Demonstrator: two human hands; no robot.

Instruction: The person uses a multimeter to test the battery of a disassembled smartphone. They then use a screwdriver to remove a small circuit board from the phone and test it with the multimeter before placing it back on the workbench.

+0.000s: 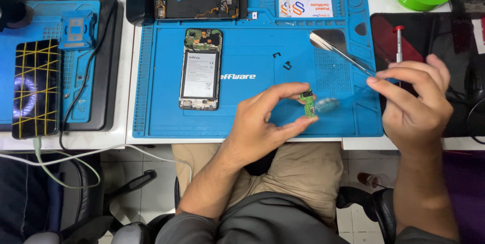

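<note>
While the left hand (pixel 262 120) pinches a small green circuit board (pixel 307 103) between thumb and fingertips, the right hand (pixel 411 100) pinches thin metal tweezers (pixel 338 49) over the blue rubbery mat (pixel 242 117).

I see my left hand (pixel 262 123) over the near edge of the mat (pixel 242 123), pinching a small circuit board (pixel 307 103), and my right hand (pixel 411 102) is off to the right of it, holding a thin brush (pixel 331 104) whose tip is just beside the board. On the mat, to the left of my hands, lies an open phone (pixel 201 69), and behind that, at the far edge, lies a phone frame (pixel 197 0). Left of the mat, another phone (pixel 35 88) lies on a second mat (pixel 76 72), and tweezers (pixel 338 49) lie on the first mat behind my right hand.
</note>
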